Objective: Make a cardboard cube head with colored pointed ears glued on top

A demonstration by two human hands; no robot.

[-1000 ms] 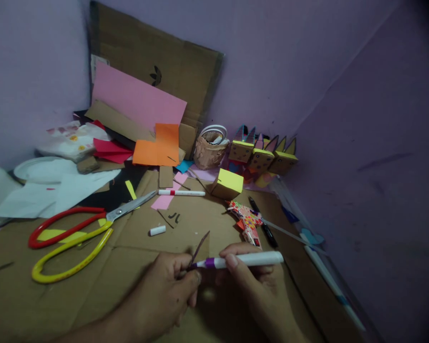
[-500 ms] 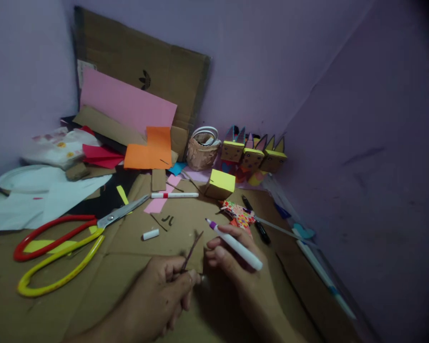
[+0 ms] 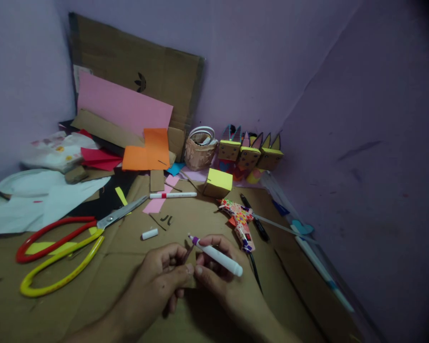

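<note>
My left hand (image 3: 160, 278) is closed, pinching a thin brown piece of cardboard (image 3: 188, 254) that is seen nearly edge-on. A white marker (image 3: 219, 260) with a purple collar rests in my right hand (image 3: 229, 286), its uncapped tip pointing up and left, just above the cardboard piece. My right thumb and fingertips are close against my left thumb; whether they touch the piece too is hidden. A white cap (image 3: 149, 234) lies on the cardboard sheet (image 3: 121, 267) beyond my left hand. Past my right hand lies a flower-patterned glue gun (image 3: 239, 219).
Large scissors (image 3: 62, 238) with red and yellow handles lie at left. A red-banded white marker (image 3: 173, 195), a yellow-topped box (image 3: 218, 183) and a black marker (image 3: 259, 224) are farther back. Several eared cardboard figures (image 3: 250, 157), a basket (image 3: 200, 155) and orange paper (image 3: 146, 155) stand near the wall.
My right hand has moved left with the marker, bringing its tip over the cardboard piece and my thumbs together. More of the glue gun shows now. The view has shifted slightly.
</note>
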